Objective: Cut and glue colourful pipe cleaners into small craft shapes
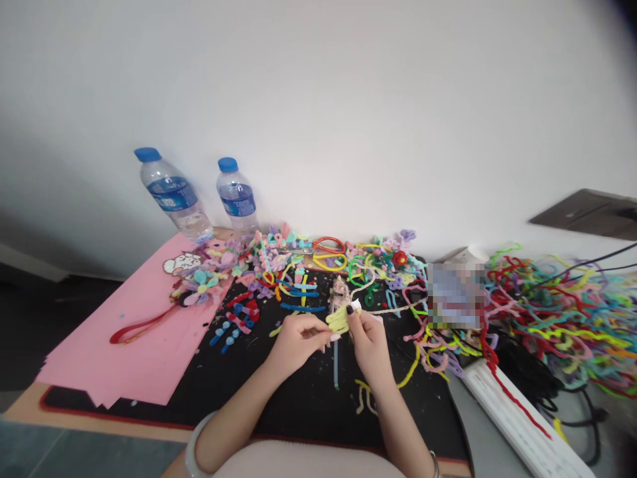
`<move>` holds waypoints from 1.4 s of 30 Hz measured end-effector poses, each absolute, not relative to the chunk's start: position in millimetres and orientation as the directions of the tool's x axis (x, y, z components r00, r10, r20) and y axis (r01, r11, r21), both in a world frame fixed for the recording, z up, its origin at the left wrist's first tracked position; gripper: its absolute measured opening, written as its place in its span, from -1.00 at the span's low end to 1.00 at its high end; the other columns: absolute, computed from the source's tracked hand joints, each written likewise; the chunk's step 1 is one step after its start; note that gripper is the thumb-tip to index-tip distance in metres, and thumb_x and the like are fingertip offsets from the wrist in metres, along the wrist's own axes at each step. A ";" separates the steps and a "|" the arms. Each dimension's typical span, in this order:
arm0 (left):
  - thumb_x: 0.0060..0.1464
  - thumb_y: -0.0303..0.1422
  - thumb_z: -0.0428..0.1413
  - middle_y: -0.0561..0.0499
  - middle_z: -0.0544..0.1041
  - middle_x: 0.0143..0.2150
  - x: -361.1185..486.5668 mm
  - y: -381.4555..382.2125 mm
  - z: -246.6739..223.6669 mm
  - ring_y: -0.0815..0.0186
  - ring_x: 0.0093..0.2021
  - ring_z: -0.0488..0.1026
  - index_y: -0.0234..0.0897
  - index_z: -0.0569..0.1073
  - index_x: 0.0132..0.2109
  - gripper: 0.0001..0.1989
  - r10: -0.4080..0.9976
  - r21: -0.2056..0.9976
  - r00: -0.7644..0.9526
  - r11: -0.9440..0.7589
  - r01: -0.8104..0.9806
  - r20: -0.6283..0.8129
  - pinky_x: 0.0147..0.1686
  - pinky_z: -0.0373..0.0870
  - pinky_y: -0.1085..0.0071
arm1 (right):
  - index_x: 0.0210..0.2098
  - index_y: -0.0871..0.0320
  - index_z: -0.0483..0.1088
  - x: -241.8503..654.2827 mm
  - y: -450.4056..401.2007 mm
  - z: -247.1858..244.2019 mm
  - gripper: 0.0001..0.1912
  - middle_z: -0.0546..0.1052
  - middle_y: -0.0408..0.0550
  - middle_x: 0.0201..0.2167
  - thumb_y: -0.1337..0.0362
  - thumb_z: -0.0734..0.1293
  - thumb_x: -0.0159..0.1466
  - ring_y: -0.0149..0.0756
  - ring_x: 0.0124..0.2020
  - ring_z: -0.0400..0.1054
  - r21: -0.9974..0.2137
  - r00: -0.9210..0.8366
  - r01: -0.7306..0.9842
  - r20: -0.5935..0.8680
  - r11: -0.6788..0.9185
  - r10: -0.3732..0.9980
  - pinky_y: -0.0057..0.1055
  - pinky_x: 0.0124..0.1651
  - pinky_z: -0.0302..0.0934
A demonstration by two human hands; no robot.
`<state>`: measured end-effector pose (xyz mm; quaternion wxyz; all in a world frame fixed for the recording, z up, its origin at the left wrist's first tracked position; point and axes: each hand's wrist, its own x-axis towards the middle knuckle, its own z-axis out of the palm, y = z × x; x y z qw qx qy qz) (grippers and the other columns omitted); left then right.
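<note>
Ctr of frame, pale yellow fuzzy stem (339, 321), already bent into side-by-side loops, up over the black mat (298, 405)! L hand (297, 340) pinching its left edge, R hand (370, 340) gripping the other side, thumb on top. Loops formed, I'd say; whether the ends are fastened, can't tell. Flower-like bunch (202, 285), mid-left, looks made up; loose stems (582, 338), far right, mostly unshaped, approx.
</note>
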<state>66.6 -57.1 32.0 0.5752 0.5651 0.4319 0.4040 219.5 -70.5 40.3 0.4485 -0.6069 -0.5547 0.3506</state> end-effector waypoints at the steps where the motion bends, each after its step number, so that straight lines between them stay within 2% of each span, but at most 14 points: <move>1: -0.03 -0.32 0.22 0.02 0.47 -0.57 66.7 -57.6 32.2 0.37 -0.58 0.38 -0.31 0.54 -0.51 -0.82 0.961 0.996 0.277 -0.040 0.075 0.018 -0.53 0.28 0.46 | -0.63 0.10 0.01 218.5 -71.8 39.7 -0.56 0.05 -0.26 -0.65 0.05 0.13 0.30 -0.43 -0.58 -0.08 -0.926 0.153 0.377 0.085 0.021 0.984 -0.44 -0.53 -0.14; 5: 0.02 -0.36 0.20 -0.03 0.54 -0.53 64.3 -59.7 31.7 0.30 -0.49 0.44 -0.24 0.58 -0.48 -0.85 0.950 0.929 0.236 -0.263 0.259 0.203 -0.42 0.32 0.42 | -0.63 0.10 -0.01 214.7 -76.3 37.7 -0.58 0.06 -0.25 -0.65 0.12 0.11 0.32 -0.43 -0.58 -0.06 -0.885 0.176 0.463 0.135 0.039 0.975 -0.42 -0.51 -0.14; 9: 0.06 -0.36 0.19 -0.05 0.59 -0.42 63.1 -62.4 28.2 0.28 -0.42 0.48 -0.22 0.61 -0.40 -0.87 0.914 0.872 0.246 -0.387 0.300 0.321 -0.35 0.36 0.42 | -0.63 0.09 -0.03 212.1 -77.5 35.1 -0.59 0.06 -0.26 -0.67 0.15 0.11 0.32 -0.43 -0.59 -0.06 -0.855 0.196 0.516 0.173 0.049 0.965 -0.42 -0.52 -0.16; 17: 0.12 -0.34 0.13 -0.08 0.58 -0.40 62.8 -65.4 23.0 0.26 -0.37 0.48 -0.18 0.62 -0.36 -0.83 0.875 0.818 0.286 -0.473 0.327 0.391 -0.30 0.38 0.39 | -0.63 0.08 -0.05 211.1 -77.7 30.8 -0.60 0.03 -0.27 -0.66 0.16 0.11 0.31 -0.43 -0.59 -0.08 -0.872 0.217 0.489 0.157 0.032 0.963 -0.42 -0.53 -0.16; 25: 0.11 -0.35 0.11 -0.07 0.52 -0.45 64.0 -65.4 28.3 0.28 -0.41 0.42 -0.22 0.58 -0.44 -0.79 0.887 0.846 0.300 -0.437 0.305 0.350 -0.34 0.32 0.41 | -0.62 0.08 -0.05 210.2 -77.8 29.6 -0.59 0.03 -0.27 -0.65 0.14 0.11 0.31 -0.43 -0.59 -0.07 -0.884 0.221 0.466 0.158 0.038 0.962 -0.42 -0.52 -0.14; 29: 0.06 -0.33 0.17 -0.02 0.49 -0.49 64.6 -61.3 29.6 0.32 -0.45 0.39 -0.26 0.55 -0.46 -0.82 0.921 0.902 0.313 -0.323 0.287 0.231 -0.38 0.31 0.43 | -0.61 0.10 0.01 217.1 -74.7 36.4 -0.60 0.08 -0.26 -0.65 0.13 0.11 0.32 -0.42 -0.59 -0.05 -0.882 0.186 0.468 0.160 0.056 0.969 -0.43 -0.53 -0.14; 31: -0.03 -0.28 0.24 -0.01 0.49 -0.46 63.8 -59.2 28.6 0.35 -0.49 0.36 -0.28 0.56 -0.38 -0.86 0.946 0.932 0.295 -0.224 0.284 0.138 -0.45 0.29 0.46 | -0.61 0.10 0.02 224.2 -71.9 42.4 -0.60 0.08 -0.25 -0.65 0.15 0.10 0.33 -0.42 -0.59 -0.04 -0.862 0.122 0.500 0.166 0.084 0.979 -0.43 -0.52 -0.14; 34: -0.09 -0.25 0.27 -0.03 0.49 -0.29 62.7 -57.0 27.7 0.41 -0.52 0.30 -0.27 0.53 -0.11 -0.64 0.968 0.965 0.240 -0.133 0.227 0.077 -0.52 0.25 0.50 | -0.62 0.11 0.04 232.9 -68.6 51.7 -0.60 0.11 -0.24 -0.65 0.18 0.13 0.33 -0.41 -0.57 0.01 -0.799 -0.064 0.576 0.167 0.173 0.984 -0.44 -0.49 -0.11; 35: -0.08 -0.25 0.26 -0.03 0.48 -0.27 62.5 -56.5 28.0 0.41 -0.51 0.29 -0.26 0.52 -0.09 -0.63 0.965 0.968 0.249 -0.134 0.211 0.079 -0.51 0.24 0.51 | -0.62 0.12 0.07 234.0 -68.2 54.3 -0.61 0.14 -0.23 -0.64 0.20 0.13 0.33 -0.40 -0.56 0.03 -0.781 -0.138 0.588 0.157 0.209 0.978 -0.44 -0.48 -0.09; 36: -0.05 -0.26 0.24 -0.03 0.47 -0.28 62.5 -56.1 28.6 0.41 -0.49 0.29 -0.26 0.54 -0.12 -0.69 0.957 0.969 0.279 -0.145 0.201 0.086 -0.50 0.23 0.51 | -0.62 0.13 0.10 234.3 -68.1 56.4 -0.62 0.18 -0.22 -0.62 0.22 0.14 0.33 -0.40 -0.55 0.06 -0.769 -0.204 0.592 0.145 0.240 0.968 -0.44 -0.46 -0.07; 38: 0.01 -0.25 0.19 -0.01 0.44 -0.39 62.6 -55.6 29.8 0.38 -0.46 0.30 -0.29 0.57 -0.34 -0.82 0.929 0.965 0.359 -0.169 0.199 0.088 -0.48 0.20 0.50 | -0.60 0.13 0.15 233.2 -68.6 59.2 -0.64 0.23 -0.20 -0.60 0.26 0.14 0.33 -0.39 -0.52 0.09 -0.769 -0.298 0.576 0.118 0.278 0.947 -0.44 -0.45 -0.05; 40: 0.05 -0.24 0.15 0.02 0.39 -0.48 62.6 -55.4 30.4 0.37 -0.46 0.29 -0.31 0.50 -0.54 -0.71 0.905 0.964 0.418 -0.174 0.200 0.077 -0.47 0.16 0.48 | -0.59 0.14 0.17 232.2 -69.1 60.7 -0.64 0.24 -0.20 -0.60 0.26 0.12 0.35 -0.39 -0.52 0.09 -0.795 -0.346 0.541 0.084 0.272 0.934 -0.44 -0.45 -0.05; 42: 0.06 -0.23 0.14 0.05 0.34 -0.53 62.2 -55.4 29.8 0.39 -0.49 0.26 -0.32 0.44 -0.59 -0.65 0.898 0.969 0.437 -0.155 0.191 0.057 -0.48 0.12 0.48 | -0.59 0.14 0.14 233.2 -68.9 61.9 -0.62 0.22 -0.21 -0.61 0.24 0.09 0.36 -0.40 -0.54 0.08 -0.815 -0.363 0.527 0.040 0.240 0.931 -0.44 -0.46 -0.06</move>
